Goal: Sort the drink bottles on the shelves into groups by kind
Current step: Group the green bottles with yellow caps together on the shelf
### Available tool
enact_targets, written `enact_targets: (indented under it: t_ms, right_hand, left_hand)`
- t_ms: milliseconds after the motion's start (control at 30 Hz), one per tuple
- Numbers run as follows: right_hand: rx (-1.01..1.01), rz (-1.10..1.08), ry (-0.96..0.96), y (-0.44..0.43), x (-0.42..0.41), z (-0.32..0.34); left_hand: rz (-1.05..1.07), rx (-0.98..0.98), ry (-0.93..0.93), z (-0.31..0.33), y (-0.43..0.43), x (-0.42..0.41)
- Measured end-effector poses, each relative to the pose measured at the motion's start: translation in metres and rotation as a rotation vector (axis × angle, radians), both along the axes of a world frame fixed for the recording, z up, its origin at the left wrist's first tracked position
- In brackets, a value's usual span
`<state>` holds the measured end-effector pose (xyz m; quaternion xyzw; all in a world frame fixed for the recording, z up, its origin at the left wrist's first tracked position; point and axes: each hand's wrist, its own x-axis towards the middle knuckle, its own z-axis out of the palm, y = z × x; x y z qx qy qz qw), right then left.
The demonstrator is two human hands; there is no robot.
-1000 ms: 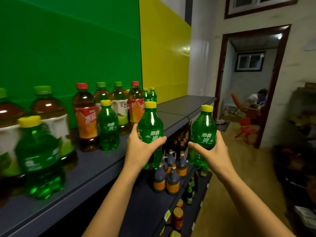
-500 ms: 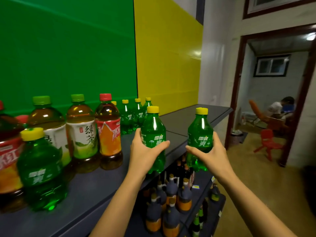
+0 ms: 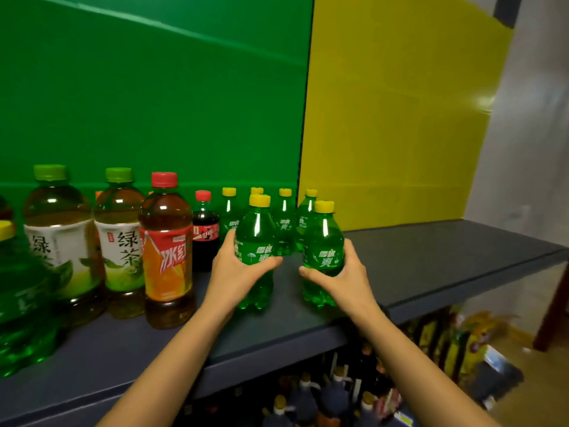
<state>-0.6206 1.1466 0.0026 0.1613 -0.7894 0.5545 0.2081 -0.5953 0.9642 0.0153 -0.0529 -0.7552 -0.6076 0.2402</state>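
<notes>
My left hand point(image 3: 238, 266) grips a small green soda bottle point(image 3: 256, 241) with a yellow cap. My right hand point(image 3: 341, 278) grips a second green soda bottle point(image 3: 323, 241) of the same kind. Both bottles are upright over the grey top shelf point(image 3: 431, 260), just in front of a cluster of several matching green soda bottles point(image 3: 284, 223) by the wall. A small cola bottle point(image 3: 204, 229) with a red cap stands left of that cluster. Further left stand a red-capped iced tea bottle point(image 3: 167, 248) and two green tea bottles point(image 3: 121, 241).
Another green soda bottle point(image 3: 18, 297) stands blurred at the far left front. The right part of the top shelf is bare. Lower shelves hold dark bottles with yellow caps point(image 3: 308, 399). A green and yellow wall panel point(image 3: 385, 118) backs the shelf.
Both hands have carried their green soda bottles from beyond the shelf's front edge inward, to just in front of the green soda cluster. My view has turned left toward the shelf.
</notes>
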Motion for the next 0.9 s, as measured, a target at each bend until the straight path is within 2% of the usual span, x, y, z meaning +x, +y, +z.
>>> enact_targets:
  t_ms: [367,600,767,900]
  right_hand:
    - [0.007,0.227,-0.087,-0.029,-0.088,-0.012]
    - [0.017,0.36,-0.157,-0.047,-0.112,-0.016]
    - [0.157,0.332,-0.134,-0.057,-0.119,-0.02]
    - [0.258,0.204,0.003,-0.057,-0.121,-0.023]
  left_hand:
    - [0.375,-0.089,-0.04,-0.016,-0.005,-0.057]
    - [0.416,-0.164,0.005,-0.023,-0.008,-0.071]
    - [0.532,-0.386,-0.005,-0.032,-0.013,-0.071]
    - [0.58,-0.379,-0.016,-0.036,-0.015,-0.068]
